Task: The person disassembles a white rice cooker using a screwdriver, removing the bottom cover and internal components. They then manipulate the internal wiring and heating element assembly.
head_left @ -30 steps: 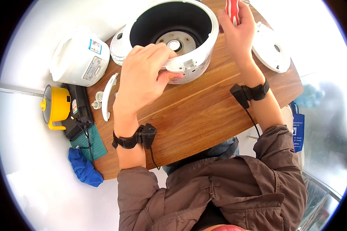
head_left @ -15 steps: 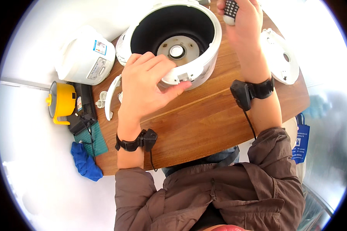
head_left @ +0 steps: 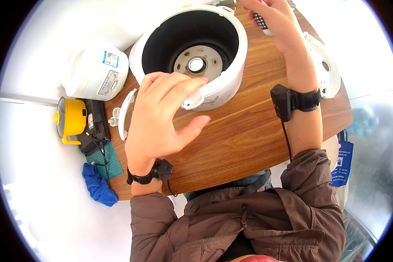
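Note:
A large white rice cooker body stands uncovered on the wooden table, its dark inner wall and round heating plate in sight. My left hand is at its near left rim, fingers spread and thumb apart, gripping nothing. The fingertips overlap the rim; whether they touch it I cannot tell. Beyond the cooker's right side, at the top edge, my right hand is closed around a black-and-white patterned, handle-like thing with a pale end. Its other end is hidden or out of frame.
A white cover part lies at the right. On the left are a smaller white rice cooker, a yellow pot, a black box, a curved white handle, a green mat and a blue cloth. A blue bag hangs beyond the table's right edge.
My left thumb has come off the cooker's front rim and the hand has drawn nearer to me. The cooker looks slightly turned. My right hand has shifted right with the patterned thing, which is now tilted.

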`<state>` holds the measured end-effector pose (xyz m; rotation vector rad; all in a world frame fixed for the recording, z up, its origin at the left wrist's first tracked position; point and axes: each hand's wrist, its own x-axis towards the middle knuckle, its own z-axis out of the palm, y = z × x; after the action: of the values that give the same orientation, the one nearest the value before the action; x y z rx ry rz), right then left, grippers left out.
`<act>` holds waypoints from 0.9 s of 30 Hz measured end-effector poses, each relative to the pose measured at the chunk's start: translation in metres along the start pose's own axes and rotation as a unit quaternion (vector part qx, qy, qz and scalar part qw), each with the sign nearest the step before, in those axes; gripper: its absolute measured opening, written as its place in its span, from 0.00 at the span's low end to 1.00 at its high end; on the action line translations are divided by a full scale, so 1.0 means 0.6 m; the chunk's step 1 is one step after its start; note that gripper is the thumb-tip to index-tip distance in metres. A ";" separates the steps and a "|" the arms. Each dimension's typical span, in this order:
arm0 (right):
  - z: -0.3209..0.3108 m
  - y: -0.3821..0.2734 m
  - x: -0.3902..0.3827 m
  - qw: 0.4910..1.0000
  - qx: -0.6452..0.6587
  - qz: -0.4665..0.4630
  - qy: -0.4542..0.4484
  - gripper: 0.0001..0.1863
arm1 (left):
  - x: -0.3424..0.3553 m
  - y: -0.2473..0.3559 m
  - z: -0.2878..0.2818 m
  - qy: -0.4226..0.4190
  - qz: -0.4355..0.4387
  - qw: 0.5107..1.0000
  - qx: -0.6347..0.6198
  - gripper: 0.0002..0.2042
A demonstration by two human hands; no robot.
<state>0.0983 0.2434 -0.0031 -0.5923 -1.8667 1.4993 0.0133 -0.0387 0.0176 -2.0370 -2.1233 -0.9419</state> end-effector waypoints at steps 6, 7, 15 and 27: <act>0.014 -0.005 -0.007 0.998 -0.055 0.020 -0.033 0.12 | -0.010 -0.005 0.041 0.043 -0.043 0.997 0.051 0.16; 0.012 -0.005 -0.006 0.997 -0.062 0.024 -0.043 0.13 | -0.009 -0.011 0.041 0.045 -0.029 0.998 0.043 0.16; -0.013 0.018 0.009 0.995 0.048 -0.026 -0.081 0.13 | -0.012 -0.045 -0.008 -0.001 0.008 0.997 0.070 0.16; -0.006 0.021 0.005 0.996 -0.026 -0.039 -0.070 0.15 | -0.008 -0.046 0.023 0.064 0.064 0.984 0.152 0.24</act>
<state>0.0982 0.2506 -0.0143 -0.4425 -2.0167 1.4782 -0.0067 -0.0352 -0.0061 -1.8822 -1.9082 -0.6639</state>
